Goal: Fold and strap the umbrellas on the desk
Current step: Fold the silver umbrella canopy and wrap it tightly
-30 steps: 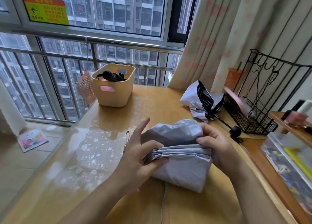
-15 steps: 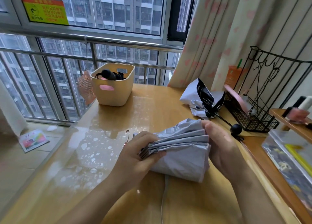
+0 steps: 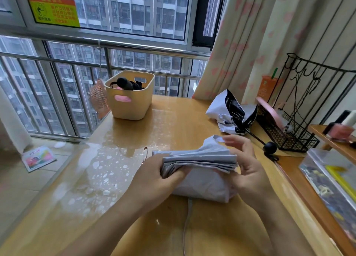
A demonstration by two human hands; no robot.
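Far left on the worktop, a pink fan stands just beside a cream basket; near centre, the left hand grips the left end of the pleated grey umbrella, which rests on the worktop; the right hand meets its right end, thumb against the folds, fingers raised and blurred, grip indeterminate; far right, a white-and-black umbrella lies unfolded beside a wire rack.

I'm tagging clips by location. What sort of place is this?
Probably a room in a high-rise flat: a wooden desk against a barred window facing apartment towers, a heart-print curtain, and a wire rack of personal bits.
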